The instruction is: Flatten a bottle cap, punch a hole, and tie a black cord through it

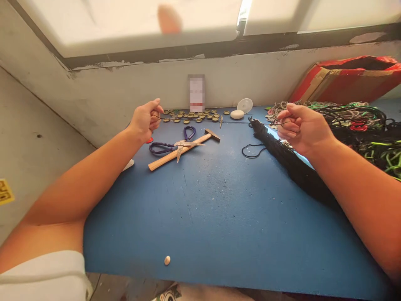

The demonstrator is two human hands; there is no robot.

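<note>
A thin black cord [238, 122] stretches level above the blue table between my two hands. My left hand [146, 120] is closed around one end of it, and my right hand [299, 125] grips the other. Midway along the cord hangs a small flat disc [221, 121], seen nearly edge-on, perhaps a bottle cap. Just beneath my right hand lies a thick bundle of black cords [286, 161]. Between the hands, scissors with dark blue handles [161, 147] lie with their blades apart across a hammer's wooden handle [171, 159].
Several bottle caps [188, 116] lie along the wall, near an upright blurred card [196, 92]. A white oval object [237, 114] sits by a clear round lid [244, 105]. Tangled cords [372, 129] and a red box [344, 83] fill the right. A small pale round piece [167, 260] lies in front.
</note>
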